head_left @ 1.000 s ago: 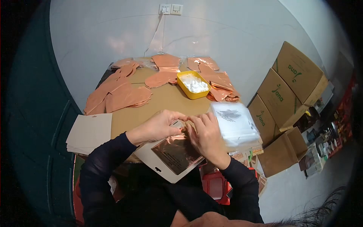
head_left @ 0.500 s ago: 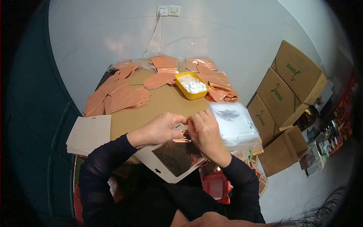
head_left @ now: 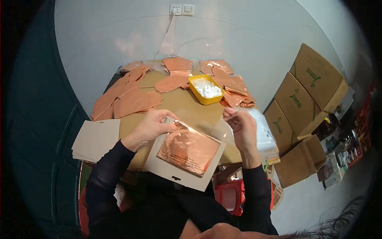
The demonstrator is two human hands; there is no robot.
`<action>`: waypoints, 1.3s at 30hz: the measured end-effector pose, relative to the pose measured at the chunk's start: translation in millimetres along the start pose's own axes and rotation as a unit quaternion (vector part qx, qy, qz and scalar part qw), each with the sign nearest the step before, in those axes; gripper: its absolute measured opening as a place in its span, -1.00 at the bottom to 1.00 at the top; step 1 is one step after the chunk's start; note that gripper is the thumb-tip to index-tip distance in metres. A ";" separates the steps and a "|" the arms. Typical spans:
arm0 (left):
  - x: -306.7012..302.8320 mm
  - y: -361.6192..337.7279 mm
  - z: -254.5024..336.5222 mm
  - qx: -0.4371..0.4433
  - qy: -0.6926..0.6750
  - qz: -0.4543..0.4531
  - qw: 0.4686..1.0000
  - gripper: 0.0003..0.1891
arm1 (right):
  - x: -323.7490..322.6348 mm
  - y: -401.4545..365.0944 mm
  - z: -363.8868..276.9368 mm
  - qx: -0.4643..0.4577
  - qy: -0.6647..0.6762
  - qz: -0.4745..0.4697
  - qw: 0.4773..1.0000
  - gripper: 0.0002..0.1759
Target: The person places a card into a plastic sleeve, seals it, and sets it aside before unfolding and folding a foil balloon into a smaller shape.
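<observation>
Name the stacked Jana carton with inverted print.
The top carton: its logo figure sits below the lettering; on the middle carton and bottom carton it sits above.

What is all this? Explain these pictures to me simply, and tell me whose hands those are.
There is no machine here: the hands belong to a person wearing a camera on the head, and every picture comes from it, looking forward and down. On the brown tabletop lie copper-coloured cut sheets, a yellow tub of white material, pale cards at the left and clear printed bags at the right. The left hand holds a card with a copper-coloured packet on it. The right hand is raised beside it; whether it grips anything is hard to tell.
</observation>
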State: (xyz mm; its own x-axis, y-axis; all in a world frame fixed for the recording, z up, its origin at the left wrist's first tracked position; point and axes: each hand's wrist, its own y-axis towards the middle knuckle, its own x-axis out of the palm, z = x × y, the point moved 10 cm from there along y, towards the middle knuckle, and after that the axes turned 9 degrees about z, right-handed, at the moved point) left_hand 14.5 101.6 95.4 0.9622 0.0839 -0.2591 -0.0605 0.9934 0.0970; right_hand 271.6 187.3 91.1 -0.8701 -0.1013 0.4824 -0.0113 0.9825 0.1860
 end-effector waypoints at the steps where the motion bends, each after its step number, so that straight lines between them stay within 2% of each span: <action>1: -5.2 -1.3 -6.0 0.004 -0.059 0.011 0.998 -0.75 | -10.0 2.6 -0.5 0.020 0.066 0.030 0.997 -0.78; 3: -12.9 -4.6 -25.7 0.013 -0.177 0.029 0.984 -0.75 | -35.4 6.5 -1.4 0.059 0.193 0.093 0.975 -0.74; 5: -19.8 -17.4 -34.7 0.001 -0.224 0.028 0.974 -0.74 | -64.7 25.9 -3.8 0.081 0.325 -0.058 0.940 -0.70; 6: -21.8 -23.3 -39.5 -0.007 -0.246 0.028 0.969 -0.74 | -75.3 24.3 -11.5 0.059 0.309 -0.002 0.949 -0.65; 9: -29.3 -36.2 -54.1 0.002 -0.273 0.067 0.960 -0.74 | -97.0 13.1 -3.0 0.016 0.147 0.106 0.983 -0.69; 10: -27.6 -39.8 -54.0 0.001 -0.277 0.071 0.958 -0.73 | -84.7 -0.1 5.6 0.034 0.087 0.130 0.987 -0.73; 12: -23.6 -46.9 -48.8 -0.002 -0.287 0.082 0.955 -0.73 | -63.7 -24.0 37.9 0.088 -0.017 0.093 0.992 -0.69; 13: -19.5 -48.9 -48.4 -0.012 -0.289 0.075 0.954 -0.72 | -42.9 -36.6 57.3 0.128 -0.049 -0.036 0.990 -0.64; 14: -15.8 -50.9 -48.2 -0.021 -0.291 0.069 0.954 -0.71 | -25.2 -47.9 69.8 0.131 -0.112 -0.127 0.977 -0.52; 15: -13.1 -52.4 -49.0 -0.031 -0.293 0.064 0.953 -0.70 | -9.4 -64.0 79.9 0.189 -0.086 -0.151 0.966 -0.43; 17: -9.5 -53.1 -56.2 -0.034 -0.290 0.045 0.955 -0.70 | 12.8 -73.5 93.8 0.195 -0.015 -0.224 0.955 -0.38; 20: -9.8 -59.4 -53.5 -0.038 -0.295 0.049 0.954 -0.69 | 41.4 -88.4 87.0 0.259 -0.011 -0.270 0.927 -0.38; 24: -6.2 -65.8 -50.4 -0.038 -0.340 0.034 0.939 -0.66 | 39.3 -84.1 97.1 0.249 -0.022 -0.290 0.924 -0.36; 27: -6.0 -71.0 -56.2 -0.064 -0.341 0.013 0.938 -0.61 | 36.0 -84.5 100.7 0.264 -0.007 -0.278 0.923 -0.48; 30: -10.3 -69.7 -61.9 -0.037 -0.346 0.021 0.937 -0.64 | 25.5 -78.9 112.5 0.264 0.012 -0.252 0.931 -0.60; 33: -10.9 -69.6 -62.8 -0.013 -0.353 0.027 0.935 -0.65 | 22.0 -75.9 116.4 0.268 0.008 -0.273 0.924 -0.70; 39: -10.1 -69.6 -72.0 0.010 -0.375 0.036 0.926 -0.76 | 27.4 -72.3 103.9 0.205 0.009 -0.314 0.927 -0.81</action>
State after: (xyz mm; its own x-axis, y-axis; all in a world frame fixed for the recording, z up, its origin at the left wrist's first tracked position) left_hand -10.2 37.2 22.0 0.8700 0.0653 0.4887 -0.1348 0.9849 0.1085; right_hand 197.4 129.7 1.9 -0.6202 -0.6717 0.4052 -0.7019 0.7058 0.0956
